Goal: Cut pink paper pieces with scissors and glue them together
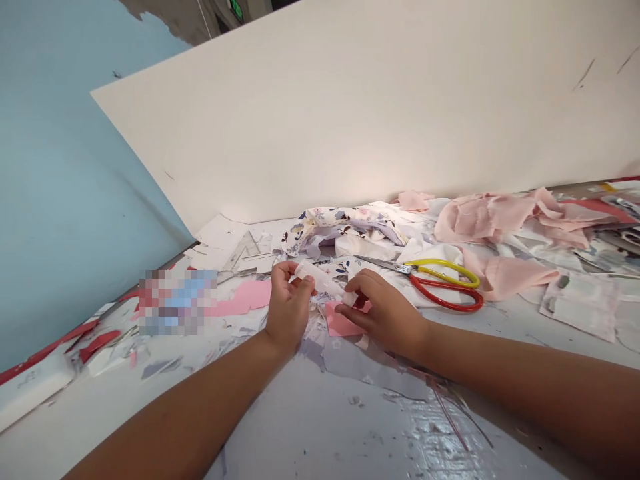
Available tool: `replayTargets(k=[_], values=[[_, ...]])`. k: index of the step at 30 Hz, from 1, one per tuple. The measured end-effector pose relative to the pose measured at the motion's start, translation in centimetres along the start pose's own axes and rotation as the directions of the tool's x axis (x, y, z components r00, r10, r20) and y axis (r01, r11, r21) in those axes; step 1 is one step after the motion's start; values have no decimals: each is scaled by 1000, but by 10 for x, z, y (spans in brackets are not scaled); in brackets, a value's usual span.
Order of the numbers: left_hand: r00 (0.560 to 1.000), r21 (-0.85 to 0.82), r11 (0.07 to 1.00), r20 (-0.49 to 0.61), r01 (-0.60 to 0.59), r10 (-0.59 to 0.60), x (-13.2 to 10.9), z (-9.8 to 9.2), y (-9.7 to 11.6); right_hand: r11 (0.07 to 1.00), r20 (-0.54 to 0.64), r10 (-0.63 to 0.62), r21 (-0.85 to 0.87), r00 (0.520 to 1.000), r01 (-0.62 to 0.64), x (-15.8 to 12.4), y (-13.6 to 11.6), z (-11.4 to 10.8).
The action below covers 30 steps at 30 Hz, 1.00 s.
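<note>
My left hand (pixel 290 303) is closed around one end of a small translucent white tube (pixel 323 280), thumb along its near side. At the tube's right end, the fingers of my right hand (pixel 383 313) pinch a small white tip, perhaps a cap. Below the right fingers lies a piece of pink fabric (pixel 340 323). To the right of the hands, scissors (pixel 407 268) with one yellow and one red handle rest partly open on cloth. Floral fabric (pixel 345 223) is bunched just beyond my hands.
A large white board (pixel 350 113) leans behind the work surface, beside a blue wall (pixel 65 167). Pale pink cloth (pixel 495 217) is heaped at right. A clear set square (pixel 245 250) lies at left among scraps. A white box (pixel 37 387) sits at the left edge.
</note>
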<state>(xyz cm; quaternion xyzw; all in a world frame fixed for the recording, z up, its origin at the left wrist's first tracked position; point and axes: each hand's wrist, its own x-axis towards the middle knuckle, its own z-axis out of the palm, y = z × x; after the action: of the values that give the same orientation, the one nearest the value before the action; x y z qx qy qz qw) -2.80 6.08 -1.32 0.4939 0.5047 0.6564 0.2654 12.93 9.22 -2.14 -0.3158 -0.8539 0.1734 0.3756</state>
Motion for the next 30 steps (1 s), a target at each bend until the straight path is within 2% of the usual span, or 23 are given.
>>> replayTargets(k=[3, 5, 7, 9, 11, 14, 25, 28, 30], values=[[1000, -18, 1000, 0, 12, -12, 0, 1, 1, 996, -1, 76, 54, 997, -76, 1, -2, 1], [1000, -36, 999, -5, 25, -26, 0, 1, 1, 968, 39, 188, 161, 981, -192, 2, -1, 1], [999, -51, 998, -21, 36, -37, 1, 1, 0, 887, 138, 311, 314, 940, -339, 3, 2, 1], [998, -57, 997, -35, 43, -45, 3, 1, -1, 762, 251, 372, 468, 894, -448, 5, 4, -1], [998, -61, 997, -44, 49, -52, 4, 0, -2, 648, 312, 380, 582, 871, -491, 8, 6, -4], [997, -79, 995, -52, 53, -58, 7, -1, -4, 566, 328, 375, 660, 867, -494, 11, 7, -7], [993, -150, 984, -61, 92, -102, 13, -4, -11, 499, 318, 371, 725, 873, -476, 12, 16, -6], [993, -145, 985, -62, 91, -101, 13, -4, -10, 526, 322, 366, 702, 873, -479, 13, 13, -9], [993, -123, 989, -67, 86, -95, 13, -4, -11, 583, 322, 373, 648, 870, -490, 12, 10, -12]])
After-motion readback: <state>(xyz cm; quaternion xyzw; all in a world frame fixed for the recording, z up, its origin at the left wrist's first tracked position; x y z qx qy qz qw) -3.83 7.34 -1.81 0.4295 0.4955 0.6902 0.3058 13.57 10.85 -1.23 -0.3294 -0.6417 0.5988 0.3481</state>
